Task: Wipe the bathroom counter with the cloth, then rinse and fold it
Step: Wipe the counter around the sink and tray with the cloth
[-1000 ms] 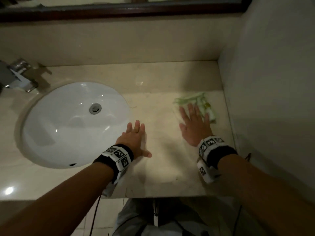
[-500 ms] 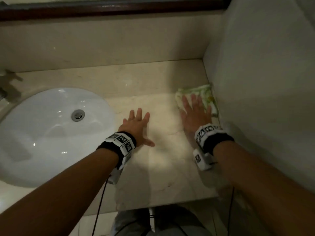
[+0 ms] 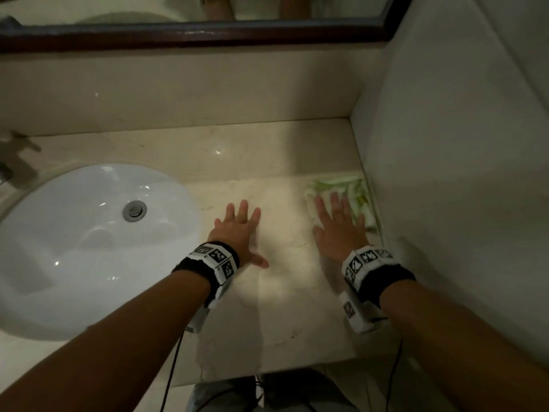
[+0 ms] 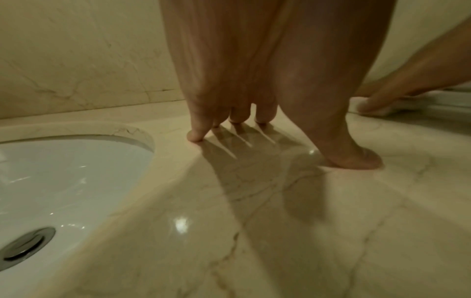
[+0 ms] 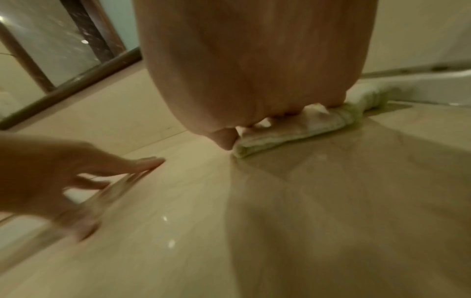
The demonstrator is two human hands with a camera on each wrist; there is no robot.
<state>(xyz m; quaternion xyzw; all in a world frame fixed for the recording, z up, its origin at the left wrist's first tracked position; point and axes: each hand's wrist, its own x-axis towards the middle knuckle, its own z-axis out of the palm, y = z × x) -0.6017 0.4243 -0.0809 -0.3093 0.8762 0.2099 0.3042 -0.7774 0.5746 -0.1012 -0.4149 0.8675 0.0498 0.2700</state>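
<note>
- Beige marble counter (image 3: 285,307) is stretching out below me, with a white sink (image 3: 74,248) sunk into it on my left and a wall (image 3: 460,173) closing it off on my right.
- Behind the counter, a dark-framed mirror (image 3: 190,13) is running along the top of the backsplash.
- I am resting my left hand (image 3: 237,230) on the bare marble just beside the sink rim, with fingers (image 4: 195,136) straight and spread, tips and thumb touching the stone, gripping nothing.
- I am pressing my right hand (image 3: 338,227) flat onto the cloth (image 3: 356,191), with fingers extended over it rather than curled around it.
- The cloth, white with green markings, is lying bunched on the counter close against the right wall, near the far corner.
- My 2 hands are sitting well apart on the marble.
- From the right wrist view, the cloth's folded edge (image 5: 293,139) is poking out from under my palm.
</note>
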